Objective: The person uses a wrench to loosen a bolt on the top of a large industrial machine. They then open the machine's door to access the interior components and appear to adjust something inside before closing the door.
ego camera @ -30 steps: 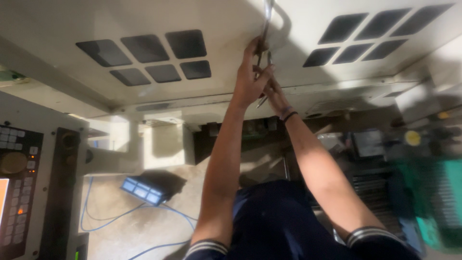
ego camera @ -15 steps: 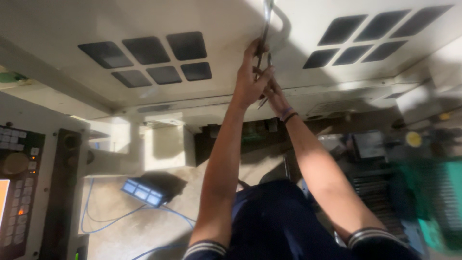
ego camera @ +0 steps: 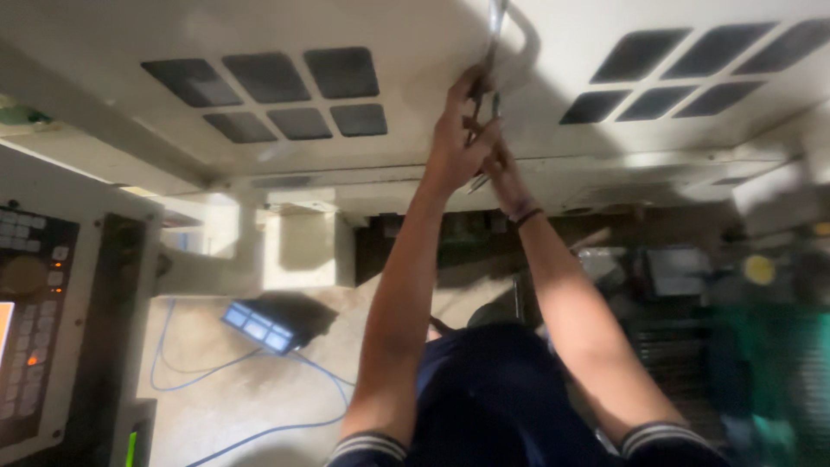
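At nine o'clock in the view stands a grey control panel (ego camera: 35, 320) with keys. Just right of it, at about seven o'clock, a blue box (ego camera: 259, 324) lies on the floor with a thin blue cable (ego camera: 216, 380) looping away from it. At eleven o'clock a set of dark vent grilles (ego camera: 268, 95) sits in the white machine housing (ego camera: 130, 35).

Both arms reach up toward twelve o'clock. The left hand (ego camera: 458, 147) is closed around the handles of a slim metal tool (ego camera: 486, 104), which points up at a curved white bar (ego camera: 523, 30) on the housing. The tool's tip meets the housing beside that bar; what it bites on is too small to tell. The right hand (ego camera: 506, 177), with a dark band (ego camera: 527, 216) on the wrist, sits just under the left and touches the tool's lower end. Its fingers are mostly hidden, so their grip cannot be told.

The step in hand looks like working the tool at the fixing point. Any further move there calls for a firm squeeze and a steady wrist.

At two o'clock are more grilles (ego camera: 692, 78), and at four o'clock a green blur (ego camera: 778, 363).
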